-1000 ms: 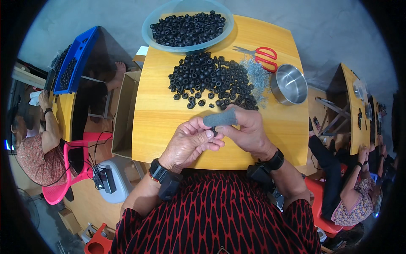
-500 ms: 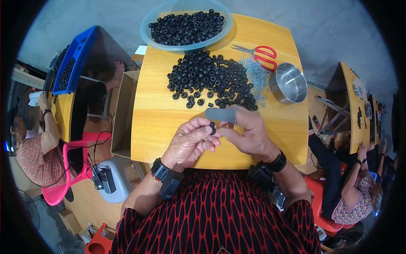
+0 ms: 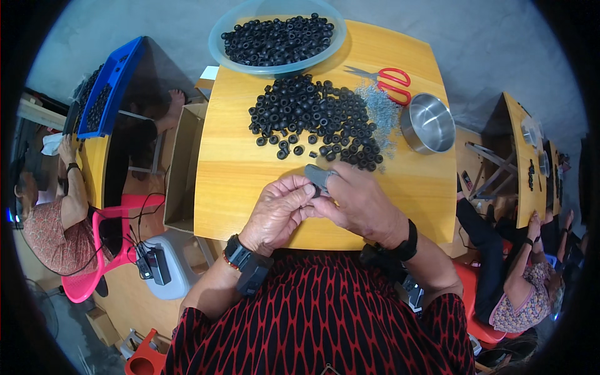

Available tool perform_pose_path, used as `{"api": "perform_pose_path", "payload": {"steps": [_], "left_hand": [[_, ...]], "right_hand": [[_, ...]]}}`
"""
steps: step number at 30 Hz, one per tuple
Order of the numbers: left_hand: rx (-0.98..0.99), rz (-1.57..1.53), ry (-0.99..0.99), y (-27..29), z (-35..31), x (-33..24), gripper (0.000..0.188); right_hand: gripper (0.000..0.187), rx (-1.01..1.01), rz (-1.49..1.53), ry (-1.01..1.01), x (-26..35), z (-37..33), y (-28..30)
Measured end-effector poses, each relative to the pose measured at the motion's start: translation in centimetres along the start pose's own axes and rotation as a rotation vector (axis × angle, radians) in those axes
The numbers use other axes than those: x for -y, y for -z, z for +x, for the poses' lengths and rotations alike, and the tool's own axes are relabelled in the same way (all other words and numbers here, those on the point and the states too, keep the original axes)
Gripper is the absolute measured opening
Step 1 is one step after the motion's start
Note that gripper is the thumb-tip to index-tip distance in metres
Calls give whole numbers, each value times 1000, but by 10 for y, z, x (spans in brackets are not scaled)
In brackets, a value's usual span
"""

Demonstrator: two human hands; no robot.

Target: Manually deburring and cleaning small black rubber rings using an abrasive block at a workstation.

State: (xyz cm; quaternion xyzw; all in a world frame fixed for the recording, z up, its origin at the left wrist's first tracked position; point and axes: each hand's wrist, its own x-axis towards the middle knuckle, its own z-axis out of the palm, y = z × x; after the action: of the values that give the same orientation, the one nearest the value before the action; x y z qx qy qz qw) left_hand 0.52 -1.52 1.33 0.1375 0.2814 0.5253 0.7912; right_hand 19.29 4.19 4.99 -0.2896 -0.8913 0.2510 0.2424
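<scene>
Close to the table's near edge, my left hand (image 3: 274, 209) pinches a small black ring-shaped part (image 3: 315, 193) between thumb and fingers. My right hand (image 3: 370, 203) meets it there, closed, with a grey finger cover (image 3: 317, 176) on its index finger bent over the part. Whatever the right fingertips hold is hidden. Beyond the hands lies a loose pile of black ring-shaped parts (image 3: 306, 112), several strays at its near side. Small clear-grey pieces (image 3: 382, 115) are heaped along the pile's right.
A translucent bowl (image 3: 215, 47) full of black parts stands at the far side of the yellow table (image 3: 225, 181). Red-handled scissors (image 3: 394, 78) and a steel bowl (image 3: 431, 123) are at right. A cardboard box (image 3: 181, 169) adjoins the left edge. People sit at tables both sides.
My right hand has shifted left and turned over, its covered index finger curling down onto the black part. My left hand stays nearly in place, its fingers drawn closer together.
</scene>
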Motion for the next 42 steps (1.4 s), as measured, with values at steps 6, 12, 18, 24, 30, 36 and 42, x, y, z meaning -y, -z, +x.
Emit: {"api": "perform_pose_path", "payload": {"steps": [6, 12, 18, 24, 30, 36, 42], "left_hand": [[35, -43, -13, 7, -2, 7, 12], [28, 62, -55, 3, 0, 7, 12], [34, 166, -126, -6, -2, 4, 13], [58, 104, -86, -13, -3, 0, 12], [78, 124, -96, -9, -3, 2, 11], [67, 20, -97, 1, 3, 18, 11], [34, -114, -73, 3, 0, 23, 7]], "right_hand": [[31, -55, -4, 4, 0, -3, -5], [29, -102, 31, -4, 1, -3, -6], [29, -202, 104, 41, 1, -3, -11], [27, -241, 138, 60, 3, -6, -10], [28, -214, 113, 60, 2, -10, -11], [29, -214, 70, 77, -6, -14, -14], [30, -234, 48, 72, -2, -13, -18]]}}
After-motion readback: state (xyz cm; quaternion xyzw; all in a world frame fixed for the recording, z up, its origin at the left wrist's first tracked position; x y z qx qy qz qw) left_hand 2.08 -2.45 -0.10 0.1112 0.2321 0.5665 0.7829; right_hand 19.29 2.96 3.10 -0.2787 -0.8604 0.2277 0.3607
